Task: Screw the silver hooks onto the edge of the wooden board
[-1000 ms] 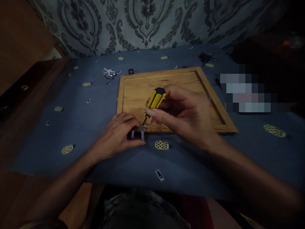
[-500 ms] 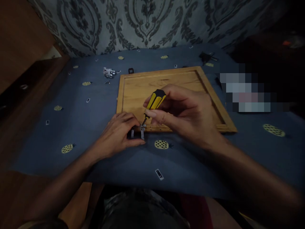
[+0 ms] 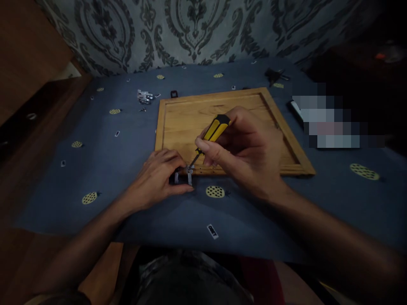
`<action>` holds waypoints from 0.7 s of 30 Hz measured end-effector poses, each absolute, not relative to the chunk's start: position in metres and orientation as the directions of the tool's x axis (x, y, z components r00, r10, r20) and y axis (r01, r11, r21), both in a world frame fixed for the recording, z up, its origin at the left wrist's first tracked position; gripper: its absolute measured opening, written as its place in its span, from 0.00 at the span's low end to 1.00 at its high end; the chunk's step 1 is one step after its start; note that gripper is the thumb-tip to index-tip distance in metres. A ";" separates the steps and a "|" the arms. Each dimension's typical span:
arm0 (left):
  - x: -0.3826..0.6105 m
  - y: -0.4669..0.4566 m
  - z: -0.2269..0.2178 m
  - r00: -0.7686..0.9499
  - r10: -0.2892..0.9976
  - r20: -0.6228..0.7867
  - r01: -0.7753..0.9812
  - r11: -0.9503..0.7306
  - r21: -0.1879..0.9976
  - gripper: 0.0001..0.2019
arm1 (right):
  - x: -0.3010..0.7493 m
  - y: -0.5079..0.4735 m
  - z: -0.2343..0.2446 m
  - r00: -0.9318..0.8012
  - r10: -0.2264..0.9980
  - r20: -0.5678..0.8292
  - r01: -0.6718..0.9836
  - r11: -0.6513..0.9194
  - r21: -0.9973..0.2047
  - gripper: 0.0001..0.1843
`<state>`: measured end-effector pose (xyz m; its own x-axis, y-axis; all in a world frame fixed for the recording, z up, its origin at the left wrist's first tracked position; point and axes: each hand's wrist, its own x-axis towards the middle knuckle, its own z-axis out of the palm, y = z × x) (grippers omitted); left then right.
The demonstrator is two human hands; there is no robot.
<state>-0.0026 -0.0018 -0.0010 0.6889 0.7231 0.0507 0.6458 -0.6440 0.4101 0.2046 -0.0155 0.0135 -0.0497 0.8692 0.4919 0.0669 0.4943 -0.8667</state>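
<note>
Far left on the cloth (image 3: 104, 161), I have a cluster of metal parts (image 3: 145, 97) with some tiny pieces just in front of it, well apart from both hands. Next comes my left hand (image 3: 162, 176), curled round the bracket (image 3: 190, 177), thumb on the near side, fingers on the board's edge; I read that as a steadying grasp. The bracket sits at the near edge of the board (image 3: 181, 127), left of that edge's middle, its two pale legs pointing toward me, their long axis running front to back. My left hand is the nearer one, practically touching it.

Then the screwdriver (image 3: 216, 128): it leans, butt up and to the right, shaft slanting down and left, tip at the bracket. From here I can't tell whether the tip is seated in a screw. That meeting of tip and bracket, and the slant of the shaft, is what I judge matters most. My right hand (image 3: 251, 152) grips the handle between thumb and fingers, up and right of the bracket, above the board.
</note>
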 end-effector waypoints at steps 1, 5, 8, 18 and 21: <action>-0.003 -0.002 -0.001 0.689 0.724 0.049 0.647 -0.643 0.410 0.15 | 0.205 -0.016 0.013 -0.049 0.873 0.486 0.067 0.488 -0.870 0.20; -0.003 -0.001 0.000 0.690 0.722 0.048 0.645 -0.645 0.410 0.15 | 0.205 -0.017 0.014 -0.044 0.881 0.470 0.065 0.472 -0.879 0.20; -0.003 -0.001 0.000 0.686 0.726 0.045 0.649 -0.639 0.414 0.14 | 0.205 -0.017 0.013 -0.041 0.884 0.465 0.062 0.467 -0.882 0.21; -0.003 -0.003 -0.002 0.688 0.724 0.057 0.644 -0.645 0.411 0.15 | 0.206 -0.013 0.013 -0.096 0.872 0.480 0.068 0.487 -0.871 0.20; -0.003 -0.002 -0.002 0.686 0.725 0.053 0.645 -0.641 0.415 0.15 | 0.206 -0.013 0.015 -0.107 0.879 0.465 0.060 0.472 -0.879 0.20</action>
<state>-0.0028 -0.0023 -0.0018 0.6864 0.7253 0.0525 0.6455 -0.6409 0.4154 0.2065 -0.0135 0.0149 -0.1069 0.8789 0.4649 0.0605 0.4725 -0.8793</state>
